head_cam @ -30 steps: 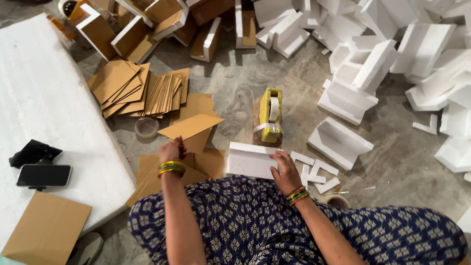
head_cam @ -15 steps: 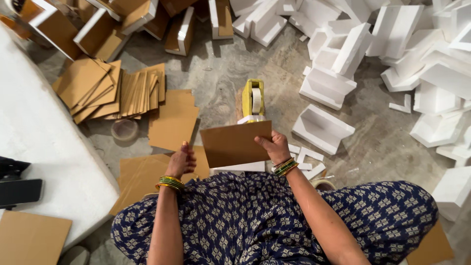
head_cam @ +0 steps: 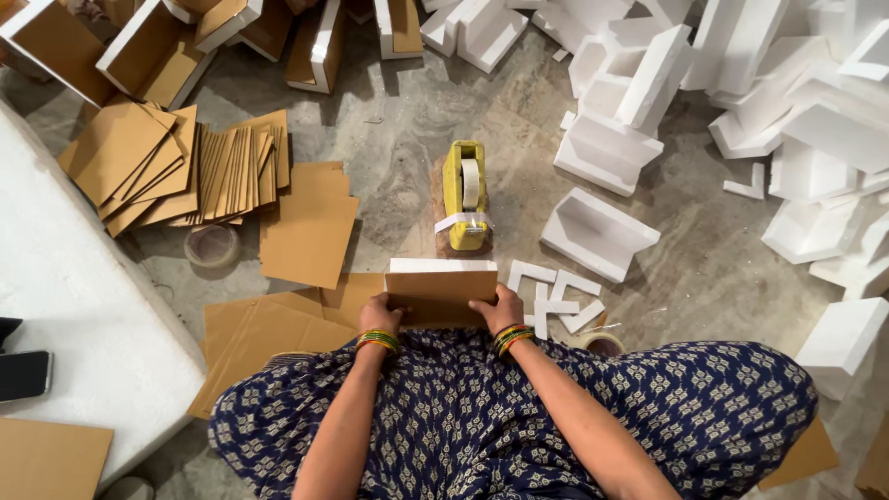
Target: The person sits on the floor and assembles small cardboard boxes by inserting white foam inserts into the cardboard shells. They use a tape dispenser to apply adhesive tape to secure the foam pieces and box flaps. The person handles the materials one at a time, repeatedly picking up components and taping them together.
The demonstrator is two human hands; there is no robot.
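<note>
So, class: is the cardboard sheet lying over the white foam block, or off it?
Over it: the cardboard sheet covers the foam block, with both hands gripping its ends.

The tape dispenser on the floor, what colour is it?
Yellow. The tape dispenser carries a white tape roll; it shows best in the head view.

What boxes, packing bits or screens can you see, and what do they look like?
Flat brown cardboard and white foam piece: held between left hand and right hand.
Black phone with dark screen: left edge, on white slab.
Yellow tape dispenser: on floor ahead.
Brown cardboard sheets: fanned stack, upper left.
White foam blocks: heaped, upper right.
</note>
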